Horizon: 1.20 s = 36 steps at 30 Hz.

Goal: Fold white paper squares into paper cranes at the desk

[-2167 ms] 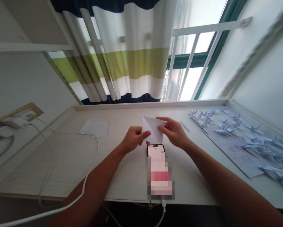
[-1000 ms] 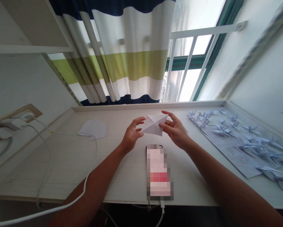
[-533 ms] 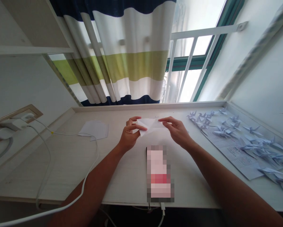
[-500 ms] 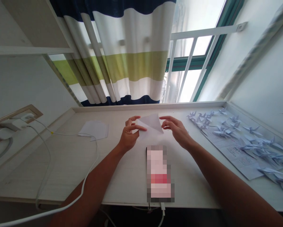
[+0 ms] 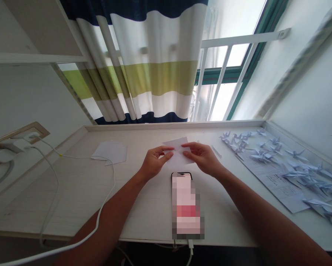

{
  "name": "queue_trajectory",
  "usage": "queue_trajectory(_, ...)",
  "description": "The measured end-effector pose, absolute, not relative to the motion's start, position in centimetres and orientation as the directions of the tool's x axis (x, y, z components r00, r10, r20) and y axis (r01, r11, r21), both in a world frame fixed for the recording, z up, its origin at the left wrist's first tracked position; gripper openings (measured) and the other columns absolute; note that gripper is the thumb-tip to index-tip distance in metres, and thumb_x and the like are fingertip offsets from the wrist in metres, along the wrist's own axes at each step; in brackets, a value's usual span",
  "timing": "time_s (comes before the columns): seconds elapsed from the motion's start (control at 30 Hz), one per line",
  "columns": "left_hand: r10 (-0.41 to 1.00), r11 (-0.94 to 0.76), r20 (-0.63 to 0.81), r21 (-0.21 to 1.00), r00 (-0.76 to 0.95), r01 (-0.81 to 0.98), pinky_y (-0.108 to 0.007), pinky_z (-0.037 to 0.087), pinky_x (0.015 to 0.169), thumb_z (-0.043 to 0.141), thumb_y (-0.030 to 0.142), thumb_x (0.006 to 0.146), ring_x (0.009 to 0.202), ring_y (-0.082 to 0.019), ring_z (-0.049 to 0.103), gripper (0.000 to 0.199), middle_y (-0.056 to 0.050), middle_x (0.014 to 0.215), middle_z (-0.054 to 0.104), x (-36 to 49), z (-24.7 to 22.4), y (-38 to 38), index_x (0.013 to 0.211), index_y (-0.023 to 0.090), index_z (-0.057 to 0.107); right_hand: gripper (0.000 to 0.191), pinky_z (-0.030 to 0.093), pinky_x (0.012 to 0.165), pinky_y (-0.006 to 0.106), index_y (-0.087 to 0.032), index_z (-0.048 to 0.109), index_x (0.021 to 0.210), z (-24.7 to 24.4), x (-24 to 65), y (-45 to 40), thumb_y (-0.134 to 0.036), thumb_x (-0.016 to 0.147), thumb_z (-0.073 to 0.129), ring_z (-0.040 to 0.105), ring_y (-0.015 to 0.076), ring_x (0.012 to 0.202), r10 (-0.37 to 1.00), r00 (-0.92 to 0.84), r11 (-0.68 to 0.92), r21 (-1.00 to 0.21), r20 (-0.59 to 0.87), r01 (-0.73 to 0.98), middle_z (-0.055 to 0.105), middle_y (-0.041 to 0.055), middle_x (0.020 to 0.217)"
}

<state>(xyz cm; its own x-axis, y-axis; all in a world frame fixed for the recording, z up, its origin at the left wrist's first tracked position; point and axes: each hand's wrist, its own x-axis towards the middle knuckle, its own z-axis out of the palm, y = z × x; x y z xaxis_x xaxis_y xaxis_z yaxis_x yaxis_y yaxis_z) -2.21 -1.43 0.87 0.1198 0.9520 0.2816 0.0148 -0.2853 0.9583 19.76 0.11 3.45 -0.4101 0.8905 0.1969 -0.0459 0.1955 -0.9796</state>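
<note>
- Folded white paper (image 5: 178, 153) now lower and flatter, just above phone (image 5: 184, 207)
- left hand (image 5: 155, 162) and right hand (image 5: 202, 157) pinch it from both sides
- paper cranes (image 5: 261, 155) finished on printed sheet (image 5: 282, 188); this piece still unfinished
</note>
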Motion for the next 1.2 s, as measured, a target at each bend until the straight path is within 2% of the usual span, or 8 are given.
queue_trajectory(0.13,0.963,-0.232,0.235,0.972,0.131,-0.038,-0.033,0.058,0.083,0.082,0.037,0.075,0.093,-0.021,0.071,0.040,-0.008,0.101,0.078,-1.9,0.3,-1.2,0.110,0.019,0.077,0.038,0.064,0.078,0.047,-0.023,0.074,0.107,3.1,19.7,0.2,-0.048,0.079,0.078,0.074,0.0253,0.086,0.920,-0.332,0.219,-0.976,0.210,-0.012,0.078,0.0068,0.097)
queue_trajectory(0.4,0.971,-0.237,0.237,0.971,0.005,-0.035,-0.036,0.059,0.086,0.086,0.038,0.071,0.093,-0.023,0.073,0.036,-0.009,0.100,0.079,-2.1,0.3,-0.9,0.101,0.018,0.081,0.031,0.061,0.076,0.043,-0.023,0.080,0.096,3.1,19.4,0.2,-0.045,0.074,0.082,0.073,0.0253,0.084,0.934,-0.223,0.301,-0.950,0.278,0.078,0.078,0.0058,0.089)
queue_trajectory(0.57,0.955,-0.270,0.282,0.955,-0.090,0.127,-0.035,0.059,0.083,0.084,0.040,0.074,0.089,-0.023,0.073,0.037,-0.008,0.100,0.080,-2.2,0.5,-1.0,0.105,0.021,0.081,0.026,0.061,0.077,0.043,-0.025,0.081,0.094,3.0,19.1,0.1,-0.043,0.076,0.080,0.073,0.0267,0.086,0.933,-0.177,0.341,-0.929,0.314,0.147,0.079,0.0058,0.091)
queue_trajectory(0.73,0.937,-0.315,0.345,0.908,-0.065,0.275,-0.032,0.056,0.075,0.075,0.044,0.082,0.077,-0.020,0.072,0.028,-0.006,0.083,0.078,-3.2,1.2,-1.1,0.091,0.018,0.081,0.022,0.058,0.074,0.040,-0.023,0.081,0.088,2.6,19.7,0.8,-0.043,0.078,0.078,0.072,0.0255,0.082,0.931,-0.128,0.361,-0.909,0.341,0.207,0.079,0.0057,0.086)
queue_trajectory(0.83,0.902,-0.353,0.420,0.848,-0.095,0.395,-0.034,0.055,0.082,0.067,0.046,0.088,0.081,-0.020,0.070,0.030,-0.006,0.084,0.076,-3.9,1.7,-0.9,0.089,0.018,0.077,0.025,0.057,0.073,0.038,-0.020,0.080,0.085,2.4,20.2,1.4,-0.044,0.077,0.079,0.071,0.0239,0.079,0.934,-0.101,0.356,-0.920,0.343,0.164,0.079,0.0066,0.083)
queue_trajectory(0.97,0.856,-0.457,0.517,0.748,0.009,0.481,-0.037,0.051,0.094,0.070,0.048,0.086,0.109,-0.023,0.064,0.040,-0.008,0.114,0.072,-3.7,1.9,-1.0,0.117,0.022,0.070,0.026,0.056,0.070,0.036,-0.019,0.080,0.086,2.5,20.0,1.2,-0.044,0.077,0.080,0.070,0.0218,0.076,0.942,-0.131,0.324,-0.939,0.309,0.118,0.078,0.0065,0.082)
queue_trajectory(1.07,0.895,-0.416,0.442,0.776,0.062,0.474,-0.032,0.052,0.084,0.072,0.049,0.084,0.095,-0.019,0.065,0.056,-0.006,0.104,0.071,-3.0,1.6,-1.2,0.135,0.027,0.062,0.025,0.056,0.069,0.035,-0.020,0.080,0.089,2.6,19.6,0.8,-0.042,0.077,0.080,0.070,0.0213,0.076,0.940,-0.149,0.323,-0.941,0.307,0.101,0.078,0.0060,0.084)
queue_trajectory(1.2,0.928,-0.341,0.372,0.828,0.020,0.444,-0.026,0.050,0.071,0.067,0.050,0.087,0.074,-0.014,0.060,0.047,-0.002,0.084,0.068,-2.6,1.4,-1.3,0.128,0.025,0.069,0.025,0.056,0.069,0.035,-0.021,0.080,0.092,2.5,19.4,0.7,-0.041,0.077,0.081,0.069,0.0204,0.076,0.938,-0.169,0.315,-0.948,0.304,0.048,0.078,0.0054,0.083)
